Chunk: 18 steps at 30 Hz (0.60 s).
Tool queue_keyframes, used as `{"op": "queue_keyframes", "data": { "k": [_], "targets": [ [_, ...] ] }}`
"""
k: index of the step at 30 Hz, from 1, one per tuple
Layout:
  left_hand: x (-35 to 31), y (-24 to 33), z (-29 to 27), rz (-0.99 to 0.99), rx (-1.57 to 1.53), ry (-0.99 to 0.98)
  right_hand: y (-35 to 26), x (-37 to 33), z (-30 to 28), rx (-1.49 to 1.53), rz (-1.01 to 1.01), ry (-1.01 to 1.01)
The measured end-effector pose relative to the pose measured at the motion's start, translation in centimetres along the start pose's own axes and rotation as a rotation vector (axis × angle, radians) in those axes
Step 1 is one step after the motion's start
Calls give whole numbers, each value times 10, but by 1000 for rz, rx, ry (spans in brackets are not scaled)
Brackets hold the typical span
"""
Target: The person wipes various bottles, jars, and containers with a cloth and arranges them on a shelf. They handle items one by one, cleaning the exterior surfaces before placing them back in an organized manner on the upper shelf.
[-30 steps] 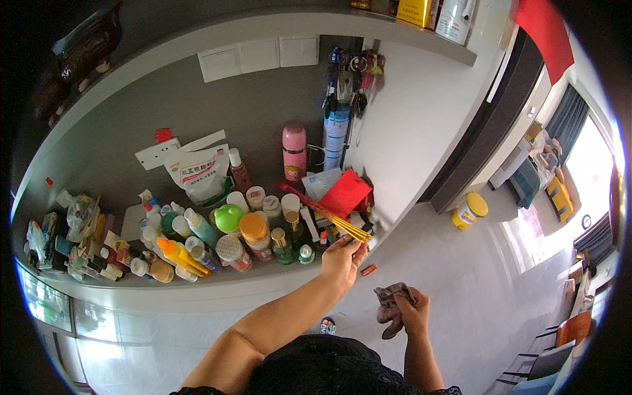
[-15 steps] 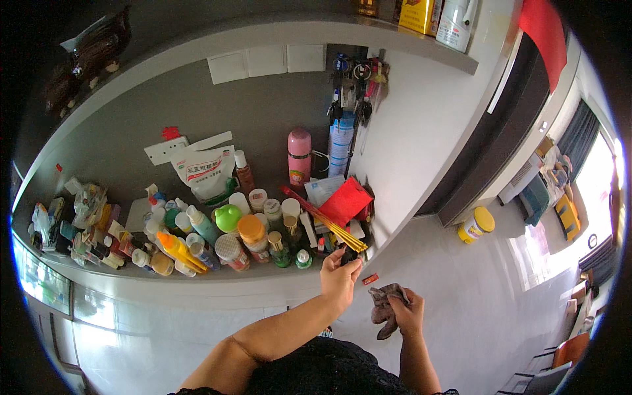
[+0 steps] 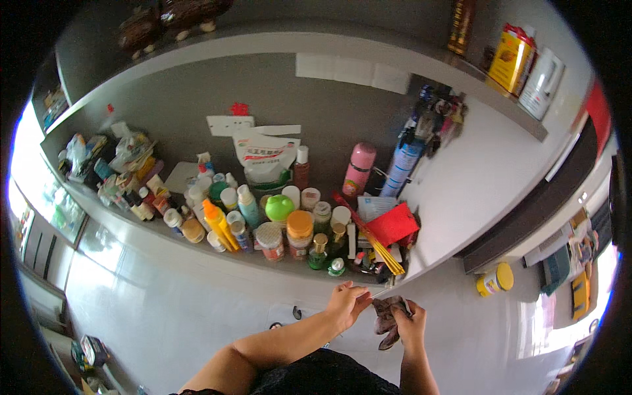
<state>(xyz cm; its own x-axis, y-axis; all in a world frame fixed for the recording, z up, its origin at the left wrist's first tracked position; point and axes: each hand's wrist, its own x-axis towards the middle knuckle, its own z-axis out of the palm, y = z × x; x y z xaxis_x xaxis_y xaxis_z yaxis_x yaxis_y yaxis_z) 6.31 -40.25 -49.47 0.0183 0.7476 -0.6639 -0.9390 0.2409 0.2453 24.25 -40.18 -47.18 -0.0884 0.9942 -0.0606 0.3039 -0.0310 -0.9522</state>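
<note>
My right hand (image 3: 409,324) grips a crumpled grey-brown cloth (image 3: 387,318) low in the picture, just below the front edge of a crowded shelf (image 3: 217,258). My left hand (image 3: 345,304) is right beside it, its fingers pinched together at the cloth's left edge. Both hands sit under the shelf's right end, where a red folded card (image 3: 394,224) and a bundle of yellow sticks (image 3: 385,257) lie.
Several bottles, jars and tubes crowd the shelf: an orange bottle (image 3: 219,224), a green ball-shaped cap (image 3: 280,207), a pink flask (image 3: 359,170), a white pouch (image 3: 266,155). A yellow-lidded jar (image 3: 495,280) stands on the floor at right. An upper ledge holds a yellow tin (image 3: 512,59).
My left hand has drawn back from the shelf's right end down to the cloth. The view has tilted, so the shelf sits higher and further left.
</note>
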Motion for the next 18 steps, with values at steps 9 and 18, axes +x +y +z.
{"op": "queue_keyframes", "data": {
  "k": [9, 18],
  "targets": [
    [-53, 64, -69, 131, 202, 75, -12, -13, 71, 269, 66, -32],
    [-89, 171, -167, 317, 702, -266, -51, -52, 217, 1019, 560, -193]
  ]
}}
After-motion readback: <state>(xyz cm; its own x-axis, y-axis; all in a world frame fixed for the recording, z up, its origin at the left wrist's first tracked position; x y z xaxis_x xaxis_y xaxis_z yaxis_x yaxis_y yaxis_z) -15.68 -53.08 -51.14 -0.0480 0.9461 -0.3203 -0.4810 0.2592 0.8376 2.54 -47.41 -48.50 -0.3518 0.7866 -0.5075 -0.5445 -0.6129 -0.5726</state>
